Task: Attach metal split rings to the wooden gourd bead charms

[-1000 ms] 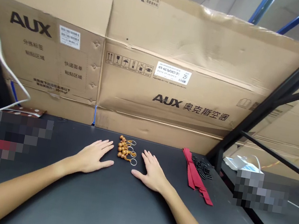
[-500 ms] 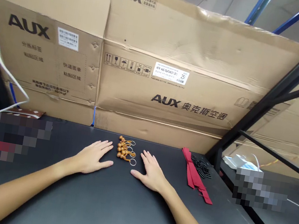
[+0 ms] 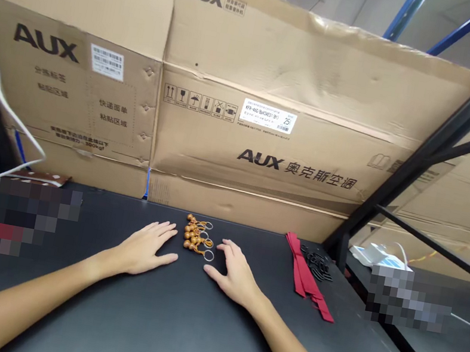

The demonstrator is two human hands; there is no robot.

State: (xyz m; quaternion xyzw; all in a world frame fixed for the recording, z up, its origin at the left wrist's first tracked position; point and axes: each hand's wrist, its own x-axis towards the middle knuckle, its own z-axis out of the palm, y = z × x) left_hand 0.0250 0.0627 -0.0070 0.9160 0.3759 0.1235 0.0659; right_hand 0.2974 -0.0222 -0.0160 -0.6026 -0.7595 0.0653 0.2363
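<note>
Several wooden-bead keychains (image 3: 193, 238) with metal rings lie in a small column on the black table (image 3: 131, 321). To their left my left hand (image 3: 148, 250) rests palm down, its fingers stretched out and its thumb apart, holding nothing. On the other side is my right hand (image 3: 234, 272), thumb spread and fingers slightly bent. It is close to the keychain rings but apart from them, and nothing is in it.
Dark red fabric strips (image 3: 306, 276) lie to the right, beside a pile of black rings or clips (image 3: 317, 263). Tall cardboard panels (image 3: 259, 144) stand along the back. A black metal frame (image 3: 400, 169) slants up at the right. A white cable (image 3: 7, 99) hangs at the left.
My right hand has shifted slightly to the left, with its fingers a little more bent. My left hand and the keychains have stayed in place.
</note>
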